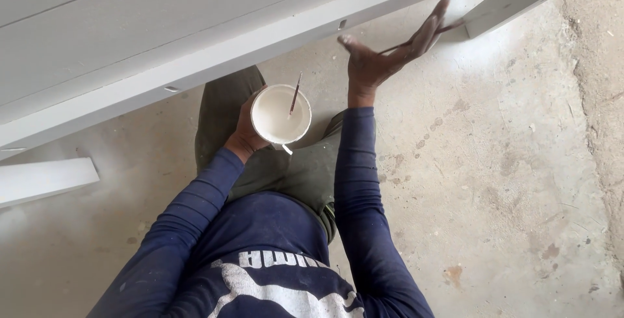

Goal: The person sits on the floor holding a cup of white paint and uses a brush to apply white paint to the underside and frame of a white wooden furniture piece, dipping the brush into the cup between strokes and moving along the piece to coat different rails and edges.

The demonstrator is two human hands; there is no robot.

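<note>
The head view looks down over a person in a dark blue long-sleeved shirt, squatting on a stained grey concrete floor [507, 181]. The large white-painted wooden panel [195, 38] fills the upper left and is cut off by the frame's top and left edges, so its full shape cannot be made out. The left hand [246, 129] is mostly hidden behind the round white plastic cup [281, 114], which it cups from below and beside, fingers wrapped around the wall. Inside the cup lies white paint, and a thin dark stick [296, 93] stands tilted in it, leaning on the rim. To the right of the cup and well apart from it, the right hand [390, 48] is raised, fingers stretched out flat with the thumb spread away, just under the panel's lower edge. A thin dark brush handle [422, 38] crosses its palm; how it is gripped, and its tip, are hard to tell.
</note>
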